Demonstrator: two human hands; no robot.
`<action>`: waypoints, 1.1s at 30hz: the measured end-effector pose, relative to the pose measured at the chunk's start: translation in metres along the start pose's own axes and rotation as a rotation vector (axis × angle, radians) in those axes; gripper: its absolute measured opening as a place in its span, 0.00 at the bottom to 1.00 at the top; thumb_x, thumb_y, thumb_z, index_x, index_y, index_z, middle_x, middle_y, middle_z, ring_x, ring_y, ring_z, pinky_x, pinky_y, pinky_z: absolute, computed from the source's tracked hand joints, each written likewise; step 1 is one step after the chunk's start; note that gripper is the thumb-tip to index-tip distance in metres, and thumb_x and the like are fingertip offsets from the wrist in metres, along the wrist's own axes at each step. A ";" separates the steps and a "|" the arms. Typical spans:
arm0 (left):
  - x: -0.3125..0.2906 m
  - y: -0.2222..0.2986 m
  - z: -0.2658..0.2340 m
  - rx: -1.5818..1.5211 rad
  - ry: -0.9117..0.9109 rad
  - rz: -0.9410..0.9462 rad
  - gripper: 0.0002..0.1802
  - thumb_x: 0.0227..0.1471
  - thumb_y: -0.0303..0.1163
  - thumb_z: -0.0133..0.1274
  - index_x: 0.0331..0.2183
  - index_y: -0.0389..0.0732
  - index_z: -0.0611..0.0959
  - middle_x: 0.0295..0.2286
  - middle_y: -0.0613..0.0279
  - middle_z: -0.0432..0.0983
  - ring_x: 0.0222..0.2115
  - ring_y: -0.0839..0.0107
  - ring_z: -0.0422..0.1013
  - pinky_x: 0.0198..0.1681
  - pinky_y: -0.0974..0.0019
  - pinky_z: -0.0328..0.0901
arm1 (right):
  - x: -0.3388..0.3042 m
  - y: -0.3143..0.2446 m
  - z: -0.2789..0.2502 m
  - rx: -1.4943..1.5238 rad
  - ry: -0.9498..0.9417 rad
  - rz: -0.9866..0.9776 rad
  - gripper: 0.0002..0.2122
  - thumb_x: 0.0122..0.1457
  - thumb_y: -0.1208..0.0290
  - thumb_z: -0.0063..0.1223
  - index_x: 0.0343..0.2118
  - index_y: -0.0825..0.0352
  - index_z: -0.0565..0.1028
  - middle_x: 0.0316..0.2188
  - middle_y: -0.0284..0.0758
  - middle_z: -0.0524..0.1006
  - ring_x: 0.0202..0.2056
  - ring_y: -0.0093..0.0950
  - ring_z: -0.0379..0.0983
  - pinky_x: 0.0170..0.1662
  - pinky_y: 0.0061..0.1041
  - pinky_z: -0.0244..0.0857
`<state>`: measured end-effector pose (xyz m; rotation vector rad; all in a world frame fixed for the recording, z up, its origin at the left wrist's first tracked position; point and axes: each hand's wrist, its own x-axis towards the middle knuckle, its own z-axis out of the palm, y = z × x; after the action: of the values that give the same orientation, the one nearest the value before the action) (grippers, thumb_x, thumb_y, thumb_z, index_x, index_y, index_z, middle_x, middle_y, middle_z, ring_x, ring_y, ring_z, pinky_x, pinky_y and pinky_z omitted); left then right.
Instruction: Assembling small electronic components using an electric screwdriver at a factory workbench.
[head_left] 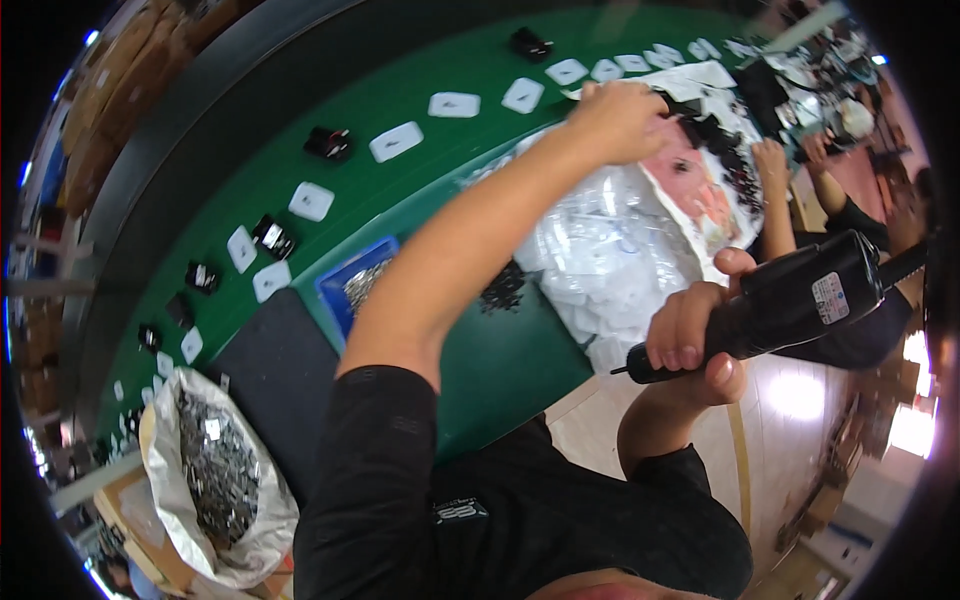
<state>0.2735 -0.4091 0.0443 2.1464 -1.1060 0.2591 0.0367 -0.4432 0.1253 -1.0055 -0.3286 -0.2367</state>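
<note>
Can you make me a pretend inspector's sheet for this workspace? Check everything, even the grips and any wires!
Surface: green mat beside a green belt carrying white pieces.
Work things: black power screwdriver; pink-and-white bag with small black parts.
Clutter: blue tray of small pieces; loose black bits; clear plastic; pale sack of shiny pieces at lower left.
Left grip: at the bag; can't tell whether it holds anything.
Right grip: closed around the screwdriver.
Cables: what looks like a black cord at the screwdriver's rear.
Surroundings: another person's hand right of the bag; cardboard boxes at far left.
</note>
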 end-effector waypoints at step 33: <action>-0.440 0.058 -0.195 0.219 0.156 -0.768 0.31 0.31 0.26 0.68 0.44 0.51 0.83 0.58 0.51 0.59 0.55 0.49 0.60 0.55 0.55 0.61 | 0.057 0.232 0.125 -0.250 0.060 -0.057 0.23 0.53 0.84 0.50 0.54 0.71 0.61 0.24 0.35 0.71 0.26 0.27 0.67 0.36 0.31 0.66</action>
<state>-0.0166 -0.0218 0.0124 2.5179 -0.1207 0.1851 0.1486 -0.2195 0.0263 -1.2335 -0.2775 -0.3660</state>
